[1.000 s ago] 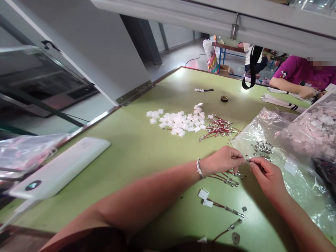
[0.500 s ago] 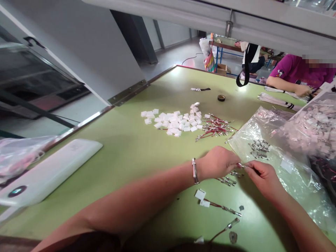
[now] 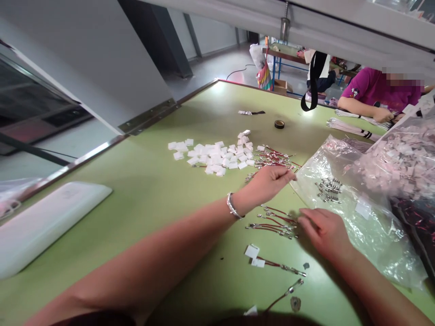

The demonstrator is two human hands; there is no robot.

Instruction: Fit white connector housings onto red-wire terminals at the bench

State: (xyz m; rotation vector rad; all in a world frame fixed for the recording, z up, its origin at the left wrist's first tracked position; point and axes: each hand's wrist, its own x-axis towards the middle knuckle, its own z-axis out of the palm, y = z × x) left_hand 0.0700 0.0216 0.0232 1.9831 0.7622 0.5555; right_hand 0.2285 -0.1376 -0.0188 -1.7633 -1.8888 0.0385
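Note:
My left hand (image 3: 263, 186), with a silver bracelet at the wrist, is closed in a pinch beside a pile of short red wires with metal ends (image 3: 273, 157). Whatever its fingertips hold is too small to make out. Lower right, my right hand (image 3: 324, 231) has thumb and forefinger slightly apart, close to the ends of a row of red wire leads (image 3: 272, 226) with metal-capped ends. Nothing shows between those fingers. Below lie a lead with two white connector housings (image 3: 252, 251) and a lead with a glass fuse (image 3: 295, 287).
White connector housings (image 3: 215, 156) are heaped mid-table. Several fuses (image 3: 329, 189) lie on a clear plastic bag (image 3: 380, 244), near a bag of white parts (image 3: 404, 156). A tape roll (image 3: 279, 124) is farther back. Across the table, a person in a purple shirt (image 3: 369, 88) handles white wire bundles.
My hands were together over a small metal-ended piece; now they are apart. My left hand has moved up toward the red wire pile, and the right has shifted slightly left. The camera view has shifted too.

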